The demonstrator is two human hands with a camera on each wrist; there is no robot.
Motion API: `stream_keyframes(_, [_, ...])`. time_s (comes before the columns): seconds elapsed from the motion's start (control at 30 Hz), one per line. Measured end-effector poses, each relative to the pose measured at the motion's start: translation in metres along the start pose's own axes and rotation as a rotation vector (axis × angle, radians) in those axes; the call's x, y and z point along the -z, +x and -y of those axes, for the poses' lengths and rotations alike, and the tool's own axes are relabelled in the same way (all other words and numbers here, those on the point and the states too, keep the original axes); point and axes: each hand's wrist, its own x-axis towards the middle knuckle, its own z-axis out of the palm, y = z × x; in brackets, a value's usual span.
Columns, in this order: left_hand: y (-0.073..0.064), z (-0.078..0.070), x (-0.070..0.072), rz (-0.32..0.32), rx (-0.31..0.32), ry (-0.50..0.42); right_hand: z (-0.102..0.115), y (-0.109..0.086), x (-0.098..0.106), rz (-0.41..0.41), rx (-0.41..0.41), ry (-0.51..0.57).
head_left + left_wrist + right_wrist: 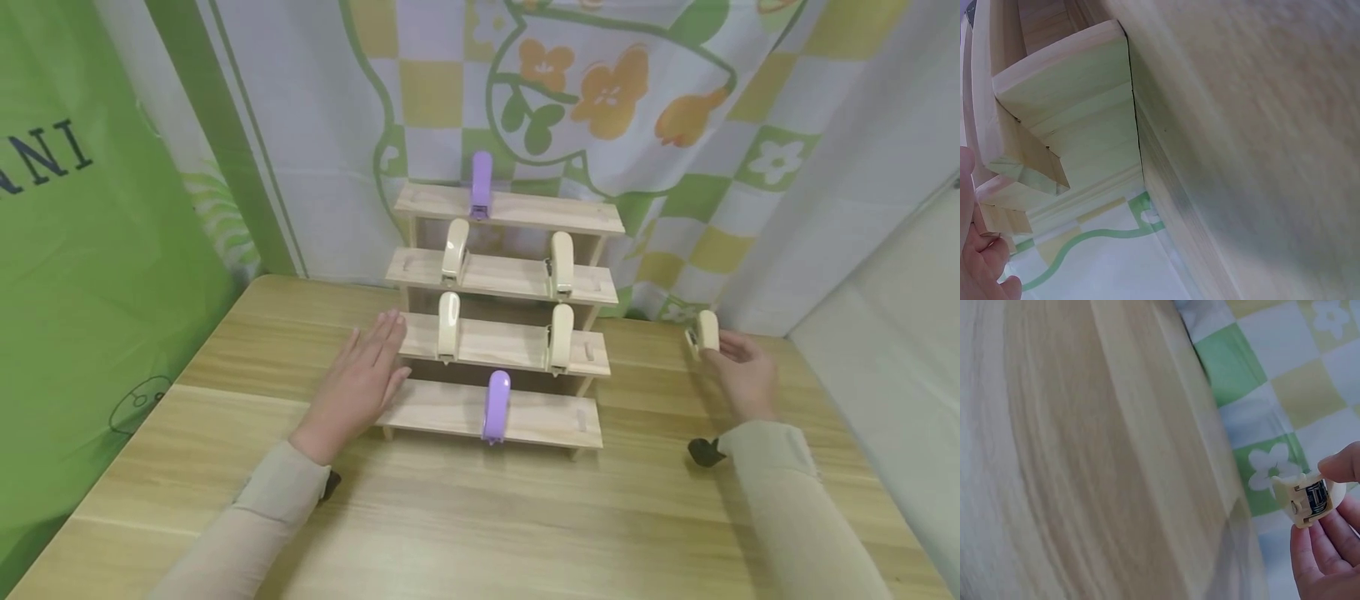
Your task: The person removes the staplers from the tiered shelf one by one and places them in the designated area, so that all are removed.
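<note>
At the table's right side, my right hand [742, 379] pinches a cream mini stapler [705, 332] between thumb and fingers. In the right wrist view the stapler's dark metal inner part [1317, 499] shows. My left hand [356, 379], fingers straight, lies along the left ends of the wooden tiered shelf [420, 404]. One purple stapler [482, 183] stands on the top tier and another purple stapler [497, 408] on the bottom tier. Each middle tier bears two cream staplers, among them an upper-left cream stapler [454, 252] and a lower-right cream stapler [559, 338].
The shelf stands toward the back of a wooden table [480, 533]. Behind it hangs a patterned curtain [431, 92]. Green cloth [90, 275] hangs at the left, and a pale wall or sheet [900, 333] borders the right edge.
</note>
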Motion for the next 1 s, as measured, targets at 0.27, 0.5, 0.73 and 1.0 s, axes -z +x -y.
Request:
stream_keyframes(0.27, [0.002,-0.002,0.005,0.014,0.006,-0.003,-0.008,0.002,0.005,0.047,-0.09,0.065])
stream_keyframes(0.5, [0.002,-0.002,0.004,0.005,-0.004,0.008,-0.011,0.004,0.005,0.047,-0.104,-0.022])
stream_keyframes(0.73, [0.002,-0.002,0.004,0.012,-0.003,0.009,-0.016,0.006,0.008,0.061,-0.083,-0.117])
stream_keyframes(1.0, [0.001,-0.002,0.004,0.016,0.001,0.001,-0.019,0.005,0.011,0.083,-0.103,-0.111])
